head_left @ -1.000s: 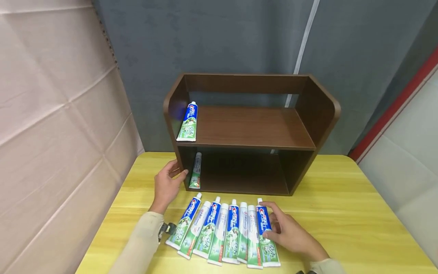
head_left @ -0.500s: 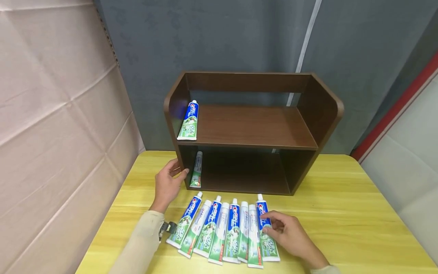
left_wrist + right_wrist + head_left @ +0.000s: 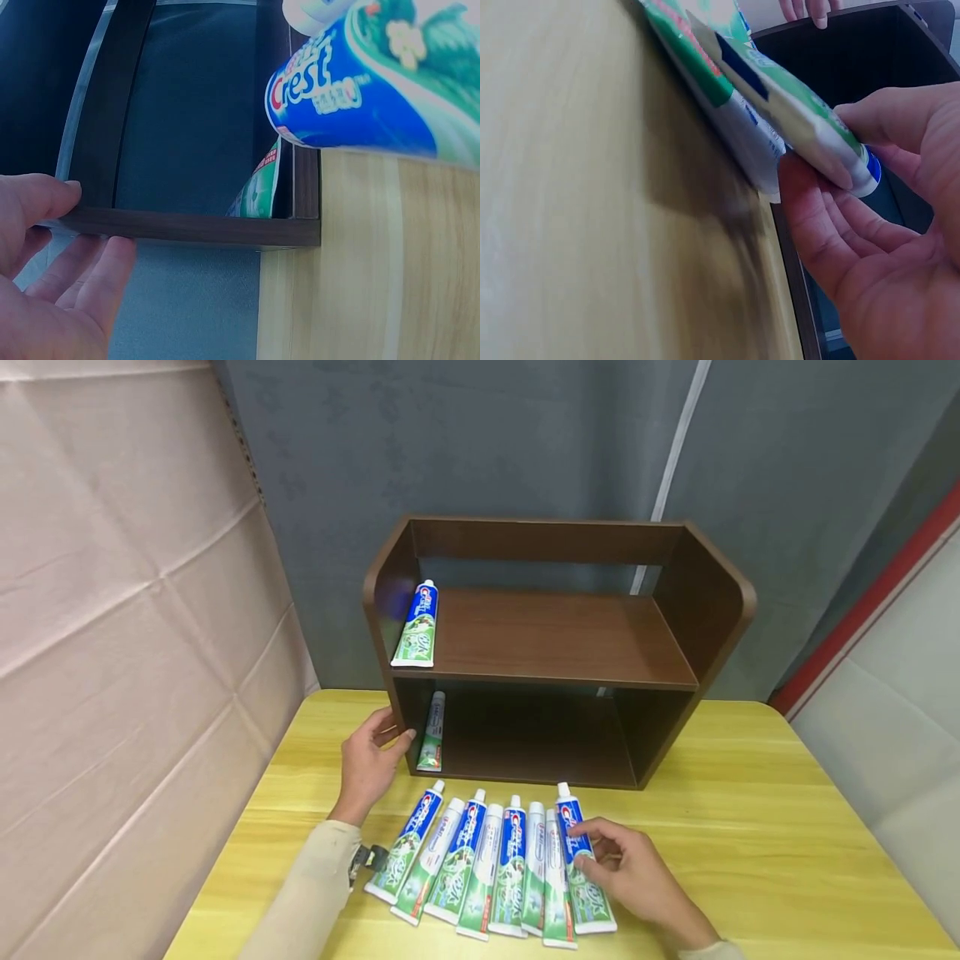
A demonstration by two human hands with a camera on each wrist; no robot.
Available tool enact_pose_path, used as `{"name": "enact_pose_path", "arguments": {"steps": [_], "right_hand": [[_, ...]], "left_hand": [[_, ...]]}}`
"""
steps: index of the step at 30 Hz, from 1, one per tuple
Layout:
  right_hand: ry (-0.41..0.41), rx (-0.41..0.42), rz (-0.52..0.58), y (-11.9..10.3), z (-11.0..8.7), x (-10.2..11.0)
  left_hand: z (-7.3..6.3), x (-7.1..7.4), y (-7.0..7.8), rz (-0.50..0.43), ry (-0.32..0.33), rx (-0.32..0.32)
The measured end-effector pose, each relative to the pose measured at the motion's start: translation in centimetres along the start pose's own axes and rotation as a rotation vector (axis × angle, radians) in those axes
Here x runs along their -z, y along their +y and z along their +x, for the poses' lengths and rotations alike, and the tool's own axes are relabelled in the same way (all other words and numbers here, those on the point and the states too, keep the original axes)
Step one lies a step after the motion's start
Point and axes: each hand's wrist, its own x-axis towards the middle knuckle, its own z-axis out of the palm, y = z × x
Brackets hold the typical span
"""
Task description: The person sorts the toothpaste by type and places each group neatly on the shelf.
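Where our right fingers [image 3: 603, 827] pinch: toothpaste tube [image 3: 585, 895], likely light, soft; hold mid-body.
Our left fingers [image 3: 105, 289]: gripping shelf side [image 3: 187, 226].

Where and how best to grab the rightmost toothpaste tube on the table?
Probably pinch the tube by its blue part, from the right, as the right hand does: that side is free, while the next tube crowds its left edge.
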Motion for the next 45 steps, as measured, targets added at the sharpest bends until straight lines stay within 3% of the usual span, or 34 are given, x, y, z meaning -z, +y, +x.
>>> {"name": "enact_pose_path", "arguments": {"steps": [11,40,45], "right_hand": [[-0.014,-0.095,0.086,-1.5,-0.2,0.0],[-0.031,-0.053,0.158,-7.2,-1.0,0.1],[-0.022,-0.098,0.16,-8.4,-0.8,0.3]], "left_hand": [[0.1,0.0,0.0,0.004,-0.007,0.026],[0.2,0.2,0.0,0.01,-0.022,0.014],[0.1,0.2,0.0,0.005,-0.026,0.019]]}}
